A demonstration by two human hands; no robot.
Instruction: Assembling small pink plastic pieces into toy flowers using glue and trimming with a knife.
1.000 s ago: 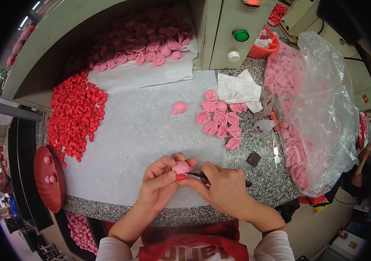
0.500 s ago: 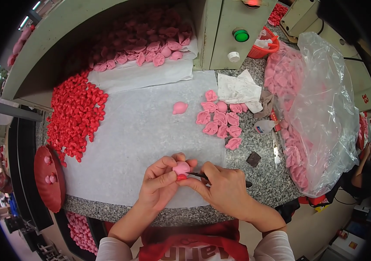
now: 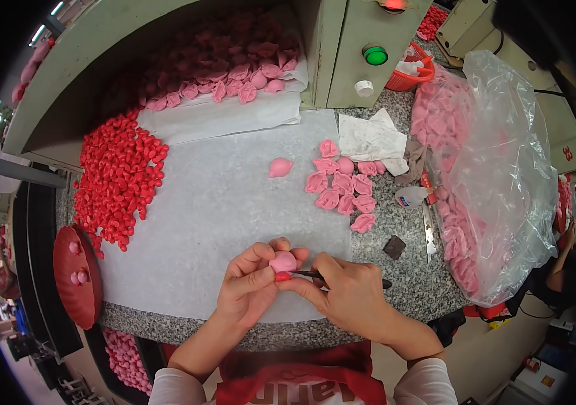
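Between the fingers and thumb of my left hand (image 3: 246, 278) is a rounded pink piece (image 3: 283, 261), soft or rubbery in look. A small glossy red piece (image 3: 282, 276) sits at its lower edge, beside my right thumb tip. My right hand (image 3: 354, 291) is closed round a thin black tool (image 3: 312, 274); its tip meets the pink piece and its dark end sticks out past my palm. Whether it is a blade or tweezers I cannot tell. Farther off on the white paper (image 3: 200, 223) lies a single pink piece (image 3: 280, 167), near a cluster of folded pink pieces (image 3: 342, 183).
Left lie a heap of small red pieces (image 3: 116, 182) and a red dish (image 3: 75, 297). Pink pieces (image 3: 234, 77) fill the grey-green machine (image 3: 352, 61) opening. Right are a crumpled cloth (image 3: 372, 138), small bottle (image 3: 410, 197), metal blade (image 3: 429, 233), dark block (image 3: 393, 247) and plastic bag (image 3: 504, 189).
The black tool's tip has shifted slightly down along the pink piece. The pink piece has moved a touch in my fingers; both hands stay in nearly the same place.
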